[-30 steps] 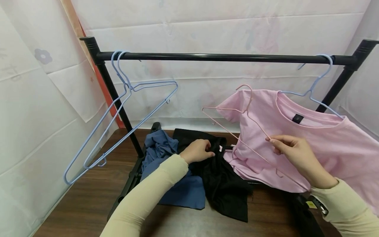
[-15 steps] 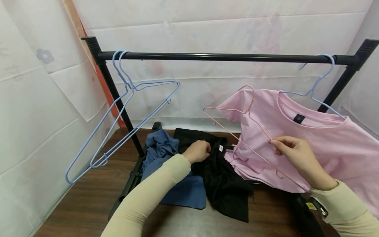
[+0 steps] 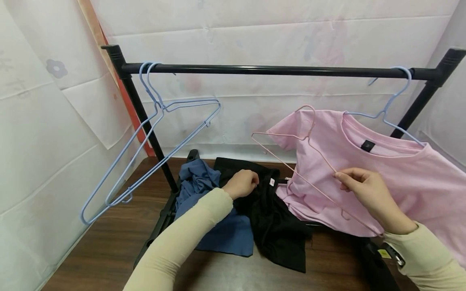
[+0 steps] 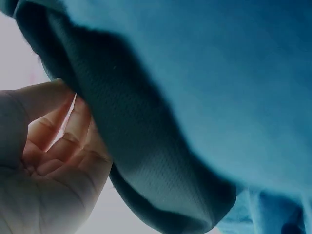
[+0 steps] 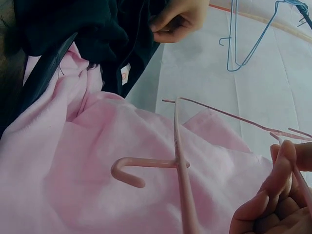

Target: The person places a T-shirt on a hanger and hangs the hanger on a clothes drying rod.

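My left hand (image 3: 242,184) pinches the upper part of a black garment (image 3: 278,230) that lies crumpled on the table, a small white tag on it. In the left wrist view, thumb and fingers grip an edge of the dark cloth (image 4: 131,112). My right hand (image 3: 365,194) holds one sloping arm of a pink wire hanger (image 5: 185,190) between thumb and fingers. The hanger is bare, tilted, in front of a pink T-shirt (image 3: 411,182). That shirt hangs from a light blue hanger (image 3: 386,104) at the rail's right end.
A black rail (image 3: 255,70) crosses the view on black posts. Bare light blue hangers (image 3: 160,106) hang at its left end. A blue garment (image 3: 225,236) lies left of the black one on the brown table (image 3: 113,246). White sheets (image 3: 233,44) stand behind.
My left hand's thumb and fingers have drawn together at the black cloth, and the hand has shifted slightly left. The pink hanger and right hand have moved a little right. The left blue hangers sway slightly.
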`<state>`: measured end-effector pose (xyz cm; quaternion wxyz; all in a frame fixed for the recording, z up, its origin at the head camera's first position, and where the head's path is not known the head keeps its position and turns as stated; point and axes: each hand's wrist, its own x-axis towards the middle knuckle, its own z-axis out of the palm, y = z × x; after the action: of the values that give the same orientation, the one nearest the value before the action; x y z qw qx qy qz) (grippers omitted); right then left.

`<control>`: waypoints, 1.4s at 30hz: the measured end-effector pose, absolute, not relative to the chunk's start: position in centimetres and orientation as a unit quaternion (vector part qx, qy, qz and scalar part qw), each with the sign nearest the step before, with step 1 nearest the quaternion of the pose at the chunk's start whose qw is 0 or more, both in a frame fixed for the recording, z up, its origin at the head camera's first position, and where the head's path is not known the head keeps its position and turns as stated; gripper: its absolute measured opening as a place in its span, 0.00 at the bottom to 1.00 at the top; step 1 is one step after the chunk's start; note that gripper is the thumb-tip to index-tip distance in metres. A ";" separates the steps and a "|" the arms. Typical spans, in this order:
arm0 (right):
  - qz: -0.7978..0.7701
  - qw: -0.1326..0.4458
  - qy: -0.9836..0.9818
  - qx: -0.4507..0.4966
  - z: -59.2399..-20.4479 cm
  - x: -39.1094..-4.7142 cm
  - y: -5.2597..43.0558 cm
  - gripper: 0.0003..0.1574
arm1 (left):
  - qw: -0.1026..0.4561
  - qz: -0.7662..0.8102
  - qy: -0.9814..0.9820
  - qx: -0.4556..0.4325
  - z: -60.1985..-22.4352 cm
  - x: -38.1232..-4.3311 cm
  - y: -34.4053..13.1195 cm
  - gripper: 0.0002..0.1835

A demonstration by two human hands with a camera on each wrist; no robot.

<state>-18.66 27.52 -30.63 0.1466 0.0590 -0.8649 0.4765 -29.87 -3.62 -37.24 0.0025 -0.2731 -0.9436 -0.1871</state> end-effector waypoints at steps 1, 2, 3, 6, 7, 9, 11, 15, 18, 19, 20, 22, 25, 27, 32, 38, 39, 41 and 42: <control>0.476 0.146 -0.865 0.058 -30.6 -18.7 27.6 0.10 | 0.003 -0.192 -0.943 -0.272 -37.1 -29.9 -3.7 0.08; 0.477 0.146 -0.865 0.058 -30.6 -18.7 27.6 0.10 | 0.003 -0.198 -0.942 -0.271 -36.9 -29.8 -3.8 0.08; 0.478 0.146 -0.865 0.057 -30.7 -18.7 27.6 0.10 | 0.003 -0.204 -0.941 -0.270 -36.8 -29.7 -3.9 0.08; 0.477 0.146 -0.865 0.054 -30.6 -18.7 27.7 0.10 | 0.011 -0.221 -0.937 -0.270 -36.3 -29.5 -4.3 0.08; 0.477 0.147 -0.865 0.053 -30.6 -18.7 27.8 0.09 | 0.016 -0.227 -0.935 -0.273 -36.1 -29.5 -4.5 0.08; 0.476 0.149 -0.865 0.053 -30.6 -18.7 27.8 0.07 | 0.029 -0.234 -0.930 -0.283 -35.9 -29.4 -4.8 0.08; 0.476 0.150 -0.865 0.053 -30.7 -18.7 27.9 0.07 | 0.036 -0.241 -0.924 -0.294 -35.7 -29.3 -5.1 0.08; 0.480 0.150 -0.863 0.054 -30.7 -18.7 28.0 0.07 | 0.030 -0.259 -0.914 -0.312 -35.4 -29.2 -5.6 0.08; 0.484 0.149 -0.860 0.056 -30.7 -18.7 28.1 0.08 | 0.020 -0.270 -0.907 -0.321 -34.9 -28.8 -5.7 0.09; 0.486 0.149 -0.859 0.055 -30.7 -18.7 28.1 0.09 | 0.017 -0.272 -0.906 -0.324 -34.8 -28.7 -5.8 0.09; 0.486 0.149 -0.859 0.056 -30.7 -18.7 28.1 0.09 | 0.013 -0.274 -0.905 -0.325 -34.6 -28.6 -5.8 0.09; 0.488 0.148 -0.859 0.056 -30.7 -18.7 28.1 0.09 | 0.009 -0.273 -0.904 -0.329 -34.3 -28.2 -5.9 0.09; 0.489 0.146 -0.858 0.056 -30.7 -18.7 28.2 0.08 | 0.004 -0.270 -0.901 -0.341 -33.8 -27.6 -6.2 0.08; 0.490 0.146 -0.858 0.056 -30.6 -18.7 28.2 0.07 | 0.002 -0.265 -0.897 -0.354 -33.5 -27.0 -6.4 0.08; 0.490 0.145 -0.858 0.058 -30.5 -18.7 28.3 0.07 | -0.023 -0.241 -0.885 -0.398 -33.1 -25.5 -6.6 0.07; 0.504 0.142 -0.850 0.065 -30.6 -18.7 28.3 0.08 | -0.075 -0.188 -0.868 -0.453 -33.5 -24.2 -6.5 0.06; 0.504 0.141 -0.850 0.066 -30.6 -18.7 28.2 0.08 | -0.087 -0.178 -0.865 -0.461 -33.6 -24.0 -6.5 0.06; 0.500 0.142 -0.852 0.066 -30.6 -18.7 28.2 0.08 | -0.114 -0.161 -0.860 -0.470 -33.6 -23.5 -6.4 0.06; 0.498 0.141 -0.853 0.065 -30.6 -18.7 28.2 0.07 | -0.126 -0.152 -0.859 -0.473 -33.7 -23.3 -6.3 0.06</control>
<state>-18.66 28.24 -30.59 0.1413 0.0653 -0.8530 0.4982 -23.31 -6.32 -33.72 -0.1264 -0.4733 -0.8585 -0.1516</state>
